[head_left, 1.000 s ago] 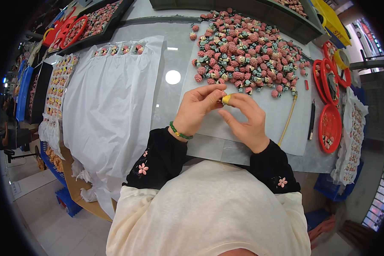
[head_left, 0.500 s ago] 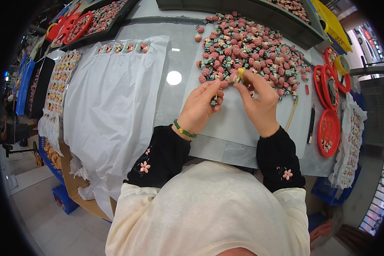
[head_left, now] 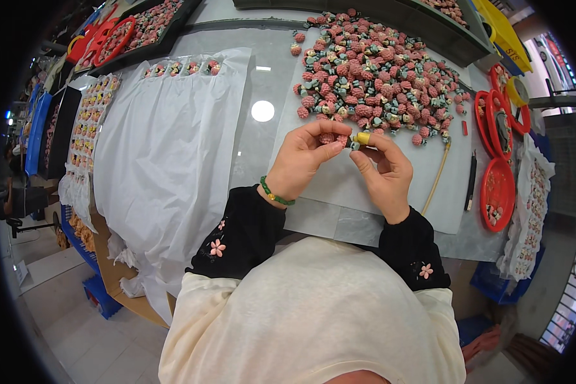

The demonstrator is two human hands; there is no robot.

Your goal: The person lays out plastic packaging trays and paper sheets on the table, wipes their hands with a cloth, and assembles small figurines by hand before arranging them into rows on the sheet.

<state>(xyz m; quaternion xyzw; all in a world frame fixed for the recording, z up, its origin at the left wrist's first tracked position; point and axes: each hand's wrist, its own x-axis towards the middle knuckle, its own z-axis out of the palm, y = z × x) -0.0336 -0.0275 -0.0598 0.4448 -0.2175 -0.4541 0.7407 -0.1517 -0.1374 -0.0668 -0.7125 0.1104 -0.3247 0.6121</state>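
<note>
My left hand (head_left: 299, 160), with a green bead bracelet at the wrist, pinches a small figurine (head_left: 343, 141) between thumb and fingers. It has a bumpy pink top and a grey-green lower part. More pink shows among the left fingers, partly hidden. From the other side, my right hand (head_left: 389, 177) has its thumb and index finger at the figurine's grey-green end. A yellow finger cover (head_left: 363, 137) sits on that index finger. Just beyond both hands spreads a large pile of similar pink and grey-green figurines (head_left: 377, 77) on a pale sheet (head_left: 358, 185).
At left, a white sheet (head_left: 166, 141) covers a tray with several figurines along its far edge. Filled clear trays (head_left: 86, 134) stand farther left. A yellow stick (head_left: 436, 179), a black pen-like tool (head_left: 471, 182) and red dishes (head_left: 496, 185) lie at right. A dark bin (head_left: 416, 32) borders the pile.
Both hands have drawn slightly nearer to me. The left fingers have turned over the figurine, and the right index finger has lowered to the figurine's end.
</note>
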